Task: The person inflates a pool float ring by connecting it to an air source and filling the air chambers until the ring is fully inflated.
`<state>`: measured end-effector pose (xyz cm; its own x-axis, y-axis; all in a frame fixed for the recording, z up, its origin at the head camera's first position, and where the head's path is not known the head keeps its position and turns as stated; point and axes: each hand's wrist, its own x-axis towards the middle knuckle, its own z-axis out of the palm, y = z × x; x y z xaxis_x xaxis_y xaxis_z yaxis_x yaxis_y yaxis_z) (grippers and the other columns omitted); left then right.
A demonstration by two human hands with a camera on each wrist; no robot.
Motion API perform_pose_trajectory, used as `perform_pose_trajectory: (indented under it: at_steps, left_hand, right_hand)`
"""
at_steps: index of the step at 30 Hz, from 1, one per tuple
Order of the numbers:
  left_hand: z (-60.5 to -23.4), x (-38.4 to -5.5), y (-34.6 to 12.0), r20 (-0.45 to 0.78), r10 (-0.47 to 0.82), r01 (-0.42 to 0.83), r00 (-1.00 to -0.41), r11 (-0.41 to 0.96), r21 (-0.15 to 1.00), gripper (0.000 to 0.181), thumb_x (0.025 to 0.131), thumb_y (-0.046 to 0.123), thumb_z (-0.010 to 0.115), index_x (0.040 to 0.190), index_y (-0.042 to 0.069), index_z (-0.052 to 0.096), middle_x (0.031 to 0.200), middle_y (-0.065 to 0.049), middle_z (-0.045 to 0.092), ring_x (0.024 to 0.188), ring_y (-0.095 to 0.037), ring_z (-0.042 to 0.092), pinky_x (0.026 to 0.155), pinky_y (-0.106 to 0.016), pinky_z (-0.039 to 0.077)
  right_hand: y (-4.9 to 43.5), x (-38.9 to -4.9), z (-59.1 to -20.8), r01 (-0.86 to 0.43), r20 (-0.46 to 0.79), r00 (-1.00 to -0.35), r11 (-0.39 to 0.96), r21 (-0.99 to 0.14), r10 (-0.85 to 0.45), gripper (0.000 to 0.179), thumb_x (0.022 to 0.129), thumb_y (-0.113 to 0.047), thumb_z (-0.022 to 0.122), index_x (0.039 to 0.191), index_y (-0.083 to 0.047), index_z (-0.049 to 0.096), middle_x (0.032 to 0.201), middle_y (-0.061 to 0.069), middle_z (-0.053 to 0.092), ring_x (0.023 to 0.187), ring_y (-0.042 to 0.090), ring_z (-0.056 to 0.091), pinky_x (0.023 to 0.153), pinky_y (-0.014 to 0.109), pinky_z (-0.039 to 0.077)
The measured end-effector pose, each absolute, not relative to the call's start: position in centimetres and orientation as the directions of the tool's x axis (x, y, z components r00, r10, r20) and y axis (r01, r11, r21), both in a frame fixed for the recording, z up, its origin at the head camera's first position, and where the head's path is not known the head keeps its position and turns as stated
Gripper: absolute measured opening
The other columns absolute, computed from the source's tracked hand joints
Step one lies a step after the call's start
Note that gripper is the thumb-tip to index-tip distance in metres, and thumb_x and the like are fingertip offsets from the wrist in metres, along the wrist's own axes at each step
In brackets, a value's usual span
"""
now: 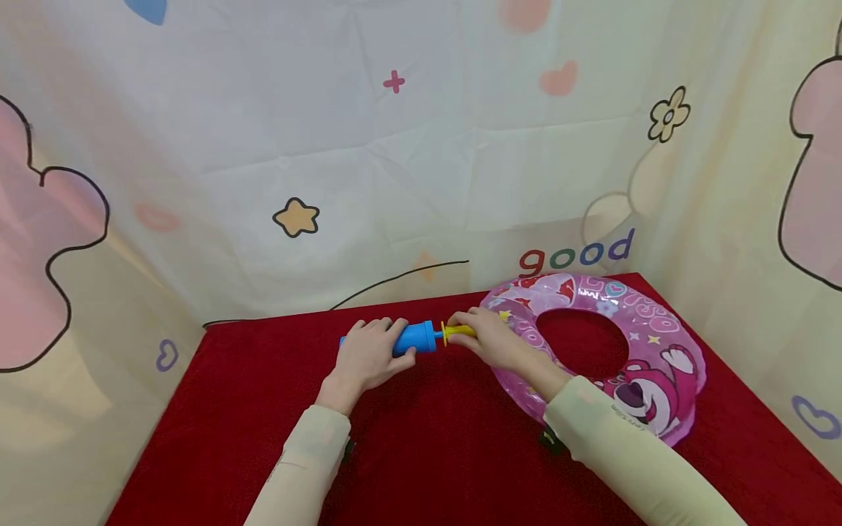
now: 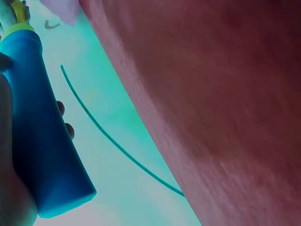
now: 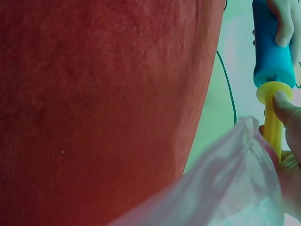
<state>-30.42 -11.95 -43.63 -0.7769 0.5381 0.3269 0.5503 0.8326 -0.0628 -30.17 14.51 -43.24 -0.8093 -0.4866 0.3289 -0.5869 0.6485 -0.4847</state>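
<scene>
A blue hand air pump with a yellow handle is held sideways above the red cloth. My left hand grips its blue barrel, fingers over the top and thumb along the near side. My right hand holds the yellow handle, with the thumb near its round flange. Between barrel and handle a short piece of blue rod shows in the head view. A pink inflatable swim ring with a cartoon bear lies at the right, partly under my right forearm.
Red cloth covers the table. Behind it and at both sides hangs a pale printed curtain. Blurred clear plastic fills the lower right of the right wrist view, close to the right hand.
</scene>
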Motion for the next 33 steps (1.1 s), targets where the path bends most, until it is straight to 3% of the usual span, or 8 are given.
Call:
perform_pose_trajectory:
  at_steps: [6,14,22,30,33]
  left_hand:
    - [-43.9,-30.5,-12.1,0.336,0.519,0.552,-0.786,0.834,0.005,0.051,0.090,0.052,0.064,0.129,0.019,0.062,0.111,-0.005,0.069,0.095,-0.022,0.065,0.087,-0.044,0.051]
    - [-45.3,-31.1,-17.2,0.328,0.515,0.560,-0.792,0.826,0.057,0.048,0.088,0.051,0.066,0.125,0.021,0.063,0.105,-0.003,0.068,0.088,-0.019,0.063,0.080,-0.041,0.052]
    - [-44.4,-31.0,-21.4,0.306,0.491,0.538,-0.816,0.838,0.091,0.044,0.089,0.048,0.068,0.124,0.021,0.064,0.105,-0.002,0.069,0.084,-0.019,0.062,0.078,-0.042,0.053]
    - [-43.8,-30.6,-19.9,0.232,0.522,0.536,-0.821,0.844,-0.003,0.058,0.093,0.049,0.063,0.138,0.013,0.058,0.124,-0.011,0.066,0.107,-0.029,0.062,0.091,-0.050,0.051]
    - [-43.8,-30.6,-18.6,0.228,0.523,0.536,-0.821,0.844,-0.009,0.058,0.093,0.048,0.063,0.138,0.013,0.057,0.125,-0.011,0.066,0.109,-0.029,0.062,0.093,-0.051,0.050]
  right_hand:
    - [14.8,-30.1,-43.1,-0.582,0.314,-0.812,0.649,-0.489,-0.492,0.023,0.099,-0.021,0.071,0.117,-0.007,0.068,0.097,0.005,0.061,0.090,0.020,0.056,0.079,0.037,0.049]
    - [15.2,-30.3,-43.4,-0.570,0.277,-0.819,0.652,-0.501,-0.503,0.020,0.101,-0.019,0.068,0.115,-0.006,0.068,0.098,0.004,0.063,0.092,0.021,0.055,0.083,0.040,0.048]
    - [15.7,-30.6,-43.1,-0.548,0.265,-0.833,0.659,-0.515,-0.486,0.022,0.100,-0.021,0.069,0.117,-0.008,0.068,0.099,0.003,0.063,0.093,0.021,0.055,0.084,0.040,0.048]
    - [15.6,-30.8,-43.1,-0.581,0.292,-0.812,0.652,-0.486,-0.506,0.022,0.100,-0.019,0.070,0.117,-0.006,0.068,0.099,0.005,0.063,0.093,0.023,0.056,0.084,0.042,0.048]
    - [15.1,-30.7,-43.0,-0.596,0.305,-0.802,0.653,-0.468,-0.513,0.021,0.099,-0.019,0.070,0.116,-0.007,0.068,0.099,0.005,0.063,0.093,0.023,0.056,0.084,0.042,0.048]
